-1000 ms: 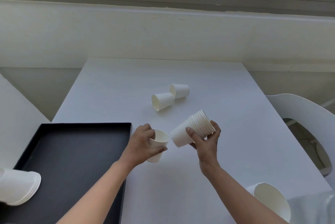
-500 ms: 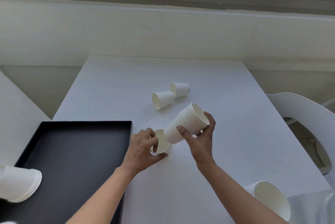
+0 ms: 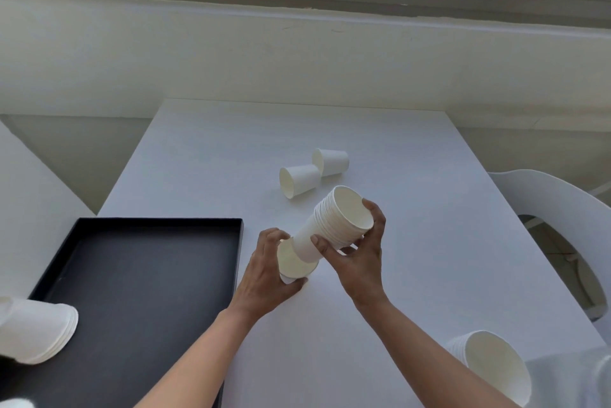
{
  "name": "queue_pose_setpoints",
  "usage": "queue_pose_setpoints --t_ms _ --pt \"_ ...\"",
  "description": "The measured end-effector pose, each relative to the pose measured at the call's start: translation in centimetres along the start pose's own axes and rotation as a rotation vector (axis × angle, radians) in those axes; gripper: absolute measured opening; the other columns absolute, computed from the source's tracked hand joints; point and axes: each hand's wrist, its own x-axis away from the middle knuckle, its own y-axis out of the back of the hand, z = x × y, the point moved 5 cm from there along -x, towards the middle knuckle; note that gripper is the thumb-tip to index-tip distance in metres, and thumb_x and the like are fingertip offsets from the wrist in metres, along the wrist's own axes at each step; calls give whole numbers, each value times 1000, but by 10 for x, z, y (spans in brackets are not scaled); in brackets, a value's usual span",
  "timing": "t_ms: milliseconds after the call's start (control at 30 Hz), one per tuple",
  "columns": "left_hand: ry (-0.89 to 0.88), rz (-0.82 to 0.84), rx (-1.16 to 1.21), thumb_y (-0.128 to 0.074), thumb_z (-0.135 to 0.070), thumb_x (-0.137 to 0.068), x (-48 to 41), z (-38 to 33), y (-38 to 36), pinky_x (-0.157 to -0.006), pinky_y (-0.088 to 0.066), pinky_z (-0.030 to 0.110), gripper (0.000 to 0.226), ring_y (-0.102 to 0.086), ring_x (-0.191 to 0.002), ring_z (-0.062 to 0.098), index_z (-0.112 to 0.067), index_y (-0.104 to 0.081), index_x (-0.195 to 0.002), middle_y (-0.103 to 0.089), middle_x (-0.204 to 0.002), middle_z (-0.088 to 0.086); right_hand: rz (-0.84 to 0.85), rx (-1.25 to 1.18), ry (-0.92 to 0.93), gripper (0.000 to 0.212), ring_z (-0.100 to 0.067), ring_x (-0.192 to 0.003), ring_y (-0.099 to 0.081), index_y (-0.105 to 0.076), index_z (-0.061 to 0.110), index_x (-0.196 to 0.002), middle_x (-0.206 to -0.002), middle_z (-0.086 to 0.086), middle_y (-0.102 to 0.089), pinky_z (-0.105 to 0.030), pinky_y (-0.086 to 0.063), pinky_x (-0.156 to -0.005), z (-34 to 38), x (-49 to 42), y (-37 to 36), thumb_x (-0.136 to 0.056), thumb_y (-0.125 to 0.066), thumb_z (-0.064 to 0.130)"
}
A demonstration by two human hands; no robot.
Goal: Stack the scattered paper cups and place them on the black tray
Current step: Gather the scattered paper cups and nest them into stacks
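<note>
My right hand grips a stack of white paper cups, tilted with its mouth up and to the right. Its bottom end pokes into a single white cup that my left hand holds just above the table. Two loose cups lie on their sides farther back on the white table. The black tray sits at the left, with another stack of cups lying on its near left edge.
A further stack of cups lies at the table's near right corner. A white chair stands to the right of the table. A pale wall and window sill rise behind the table.
My right hand tipped the stack so its mouth turned upward and brought its base down into the cup in my left hand. Both hands drew closer together.
</note>
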Motion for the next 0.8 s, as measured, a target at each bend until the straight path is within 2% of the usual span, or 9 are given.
queue_pose_setpoints --t_ms 100,167,233,333,400,500,567,667,800 --pt "28 16 59 -80 -17 -62 0 0 -4 -73 -50 30 74 -56 -95 22 -11 -37 -121 -44 -121 5 61 103 49 89 7 -104 -54 -30 47 -121 -114 43 -45 -19 -55 -77 7 3 -7 -62 -85 8" --pt "51 25 108 -80 -19 -63 0 0 -7 -72 -47 21 78 -57 -94 16 -16 -33 -125 -48 -121 3 111 157 44 90 6 -105 -54 -29 49 -122 -116 41 -45 -27 -55 -84 8 7 -12 -61 -86 14" --pt "89 12 159 -81 -20 -62 0 1 -9 -72 -45 15 82 -57 -96 10 -21 -31 -128 -49 -122 -4 153 206 31 90 5 -105 -54 -27 53 -122 -117 38 -46 -29 -53 -88 6 10 -17 -61 -84 20" --pt "118 0 199 -82 -22 -61 -1 0 -11 -72 -39 0 88 -51 -100 1 -25 -30 -131 -43 -121 -19 198 306 40 85 0 -111 -52 -26 50 -123 -123 39 -39 -23 -47 -91 2 16 -23 -63 -82 26" --pt "108 -7 223 -84 -21 -59 -1 -2 -12 -76 -34 -7 90 -47 -102 -7 -30 -31 -131 -40 -120 -25 230 359 56 83 -1 -116 -47 -26 44 -125 -127 35 -35 -18 -42 -94 -2 20 -26 -66 -81 26" --pt "105 -15 257 -83 -16 -60 -1 -2 -12 -79 -33 -7 91 -47 -102 -20 -52 -24 -120 -42 -118 -31 270 384 36 83 2 -120 -42 -24 40 -129 -130 27 -37 -18 -39 -99 -10 22 -29 -69 -80 28" --pt "105 -12 270 -80 -13 -61 -1 1 -14 -75 -37 -4 91 -49 -101 -20 -58 -23 -116 -50 -115 -25 287 402 -8 87 -1 -125 -40 -23 36 -135 -135 21 -38 -21 -38 -101 -16 23 -29 -69 -80 31" --pt "132 2 288 -77 -12 -62 0 7 -16 -73 -37 -4 91 -50 -98 -20 -61 -21 -115 -51 -114 -27 311 413 -55 93 -4 -128 -38 -20 32 -140 -142 16 -35 -23 -39 -102 -22 23 -28 -69 -80 28" --pt "124 47 300 -74 -11 -62 2 12 -17 -76 -36 -5 90 -46 -101 -23 -52 -22 -123 -38 -115 -50 311 410 -72 92 -5 -122 -46 -20 38 -137 -141 18 -38 -27 -44 -97 -27 23 -29 -69 -79 22"
